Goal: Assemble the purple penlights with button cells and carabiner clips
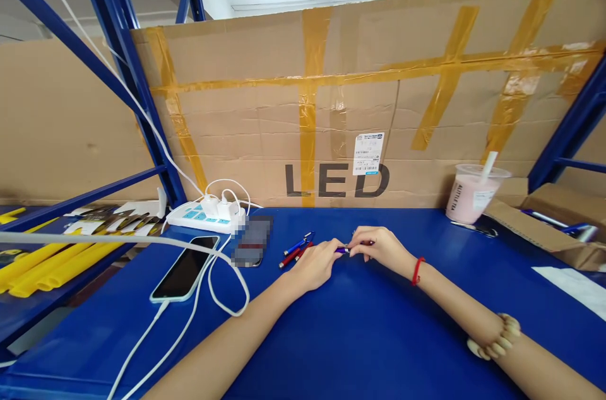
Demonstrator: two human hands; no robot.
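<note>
My left hand (pixel 315 266) has its fingers closed around a purple pen (pixel 341 250). The pen's end with a silvery part sticks out towards my right hand (pixel 381 247). Thumb and fingertips of the right hand pinch at that end, and a dark reddish piece shows between its fingers; I cannot tell whether it belongs to the same pen. Both hands are held just above the blue tabletop (pixel 369 337). Close behind my left hand lie a blue pen (pixel 297 245) and red pens (pixel 290 258), partly hidden by the fingers.
To the left are a phone (pixel 185 270) on a white cable, a dark phone-like object (pixel 253 241), and a power strip (pixel 208 217). A pink drink cup (pixel 473 195) stands back right, near an open cardboard box (pixel 534 229). A taped cardboard panel (pixel 255 135) closes the back.
</note>
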